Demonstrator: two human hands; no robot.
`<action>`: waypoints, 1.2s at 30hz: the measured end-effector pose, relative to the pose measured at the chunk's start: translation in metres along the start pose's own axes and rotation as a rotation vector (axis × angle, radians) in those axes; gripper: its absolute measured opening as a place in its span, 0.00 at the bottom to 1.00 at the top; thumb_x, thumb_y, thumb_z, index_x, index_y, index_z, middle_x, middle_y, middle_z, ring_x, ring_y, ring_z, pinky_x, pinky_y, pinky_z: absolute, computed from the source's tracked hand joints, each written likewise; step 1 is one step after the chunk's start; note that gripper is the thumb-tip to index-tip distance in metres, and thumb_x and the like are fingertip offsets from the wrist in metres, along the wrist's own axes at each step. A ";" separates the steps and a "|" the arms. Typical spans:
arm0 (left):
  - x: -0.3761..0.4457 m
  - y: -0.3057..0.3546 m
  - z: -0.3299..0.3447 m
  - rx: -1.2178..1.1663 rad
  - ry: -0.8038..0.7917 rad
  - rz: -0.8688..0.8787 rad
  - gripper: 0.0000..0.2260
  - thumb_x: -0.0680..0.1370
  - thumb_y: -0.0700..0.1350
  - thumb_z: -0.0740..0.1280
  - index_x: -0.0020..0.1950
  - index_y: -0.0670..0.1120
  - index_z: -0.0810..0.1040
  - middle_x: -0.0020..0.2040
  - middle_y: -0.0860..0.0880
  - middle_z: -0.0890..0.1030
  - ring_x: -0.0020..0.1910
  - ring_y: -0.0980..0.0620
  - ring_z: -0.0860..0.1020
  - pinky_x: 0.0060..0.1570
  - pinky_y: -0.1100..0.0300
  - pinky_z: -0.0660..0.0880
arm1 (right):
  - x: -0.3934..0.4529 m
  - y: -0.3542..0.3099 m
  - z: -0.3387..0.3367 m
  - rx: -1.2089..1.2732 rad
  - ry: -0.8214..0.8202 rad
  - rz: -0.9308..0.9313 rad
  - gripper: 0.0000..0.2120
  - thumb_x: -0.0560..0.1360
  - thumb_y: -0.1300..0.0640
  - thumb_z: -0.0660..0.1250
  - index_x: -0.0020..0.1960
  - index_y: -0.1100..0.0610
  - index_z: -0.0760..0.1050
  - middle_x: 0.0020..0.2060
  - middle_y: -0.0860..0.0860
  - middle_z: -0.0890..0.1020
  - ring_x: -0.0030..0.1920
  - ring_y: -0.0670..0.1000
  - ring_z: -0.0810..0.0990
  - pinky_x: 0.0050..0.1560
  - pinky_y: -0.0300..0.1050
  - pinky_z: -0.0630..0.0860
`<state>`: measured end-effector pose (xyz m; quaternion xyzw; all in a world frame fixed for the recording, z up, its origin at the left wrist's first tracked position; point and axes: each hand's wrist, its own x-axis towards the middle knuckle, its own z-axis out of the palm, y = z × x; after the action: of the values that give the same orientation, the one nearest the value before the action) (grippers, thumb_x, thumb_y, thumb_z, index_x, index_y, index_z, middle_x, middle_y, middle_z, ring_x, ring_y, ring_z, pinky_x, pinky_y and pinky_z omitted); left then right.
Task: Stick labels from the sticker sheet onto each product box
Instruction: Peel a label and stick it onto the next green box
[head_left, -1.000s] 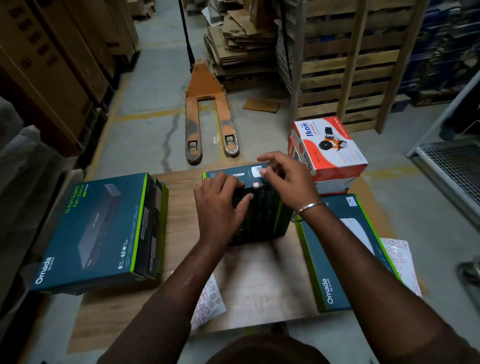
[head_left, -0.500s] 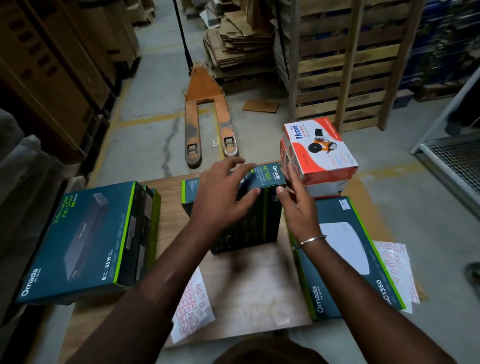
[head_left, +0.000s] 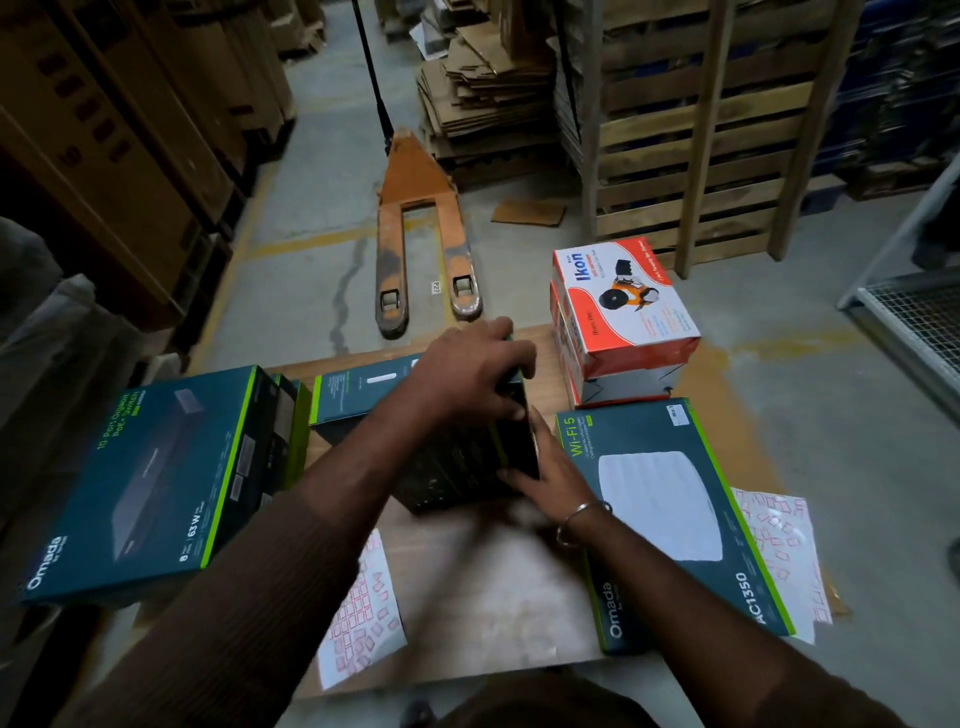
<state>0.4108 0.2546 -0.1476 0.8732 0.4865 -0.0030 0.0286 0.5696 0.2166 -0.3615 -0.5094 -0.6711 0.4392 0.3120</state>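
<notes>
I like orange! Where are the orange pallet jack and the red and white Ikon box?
orange pallet jack (head_left: 414, 179), head view, on its flat body
red and white Ikon box (head_left: 626, 301), head view, on its top face

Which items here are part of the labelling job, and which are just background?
Job: dark box held by left hand and right hand; Wi-Fi 5 box; switch box; sticker sheets.
Background: pallet jack; Ikon boxes; wooden pallets.

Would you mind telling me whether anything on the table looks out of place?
The sticker sheet on the right lies partly trapped under the Wi-Fi 5 box and overhangs the table edge, awkward to peel from.
</notes>
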 end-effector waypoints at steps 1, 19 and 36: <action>-0.009 -0.009 -0.006 -0.088 0.033 -0.012 0.22 0.71 0.58 0.78 0.63 0.55 0.78 0.58 0.49 0.74 0.59 0.47 0.74 0.52 0.50 0.74 | 0.002 0.003 -0.003 -0.016 -0.003 0.003 0.53 0.68 0.38 0.74 0.84 0.52 0.51 0.79 0.52 0.66 0.78 0.52 0.66 0.77 0.50 0.64; -0.170 -0.149 0.124 -0.511 0.149 -0.380 0.43 0.62 0.47 0.85 0.71 0.67 0.70 0.61 0.51 0.74 0.61 0.48 0.75 0.60 0.52 0.73 | 0.014 -0.050 -0.038 -0.442 0.149 -0.275 0.41 0.60 0.45 0.84 0.70 0.48 0.76 0.61 0.53 0.71 0.64 0.57 0.67 0.68 0.49 0.69; 0.020 0.038 0.111 0.029 -0.025 0.011 0.39 0.73 0.55 0.73 0.81 0.61 0.61 0.65 0.44 0.74 0.64 0.40 0.75 0.58 0.48 0.72 | -0.043 0.025 -0.025 0.015 0.126 0.239 0.54 0.69 0.66 0.80 0.84 0.53 0.50 0.68 0.54 0.78 0.68 0.54 0.78 0.61 0.40 0.71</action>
<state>0.4557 0.2457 -0.2571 0.8760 0.4813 -0.0206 0.0221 0.6143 0.1845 -0.3727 -0.6100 -0.5814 0.4453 0.3026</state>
